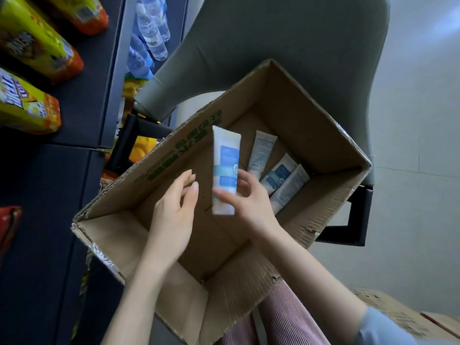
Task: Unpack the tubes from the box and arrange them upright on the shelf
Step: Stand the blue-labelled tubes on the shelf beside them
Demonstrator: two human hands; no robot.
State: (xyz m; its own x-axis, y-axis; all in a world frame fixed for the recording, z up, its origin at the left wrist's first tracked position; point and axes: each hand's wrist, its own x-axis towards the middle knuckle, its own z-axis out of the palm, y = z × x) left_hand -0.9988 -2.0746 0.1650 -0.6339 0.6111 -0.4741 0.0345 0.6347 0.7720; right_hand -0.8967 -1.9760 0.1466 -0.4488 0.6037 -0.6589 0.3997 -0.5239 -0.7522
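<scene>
An open cardboard box (159, 168) rests on a grey chair. My right hand (245, 197) grips a white and blue tube (225, 165) near its lower end and holds it upright above the box's middle. My left hand (174, 210) hovers just to the left of that tube with relaxed, slightly spread fingers and holds nothing. Three more white and blue tubes (262, 151) (278, 171) (290, 188) lie side by side on the box floor at the right. The dark shelf (82, 95) stands at the left.
Yellow and orange snack bags (27, 103) lie on the dark shelf. Water bottles (151, 33) and more yellow packs sit on lower levels beside it. The grey chair back (286, 41) rises behind the box. Another cardboard box (398, 317) sits at the lower right.
</scene>
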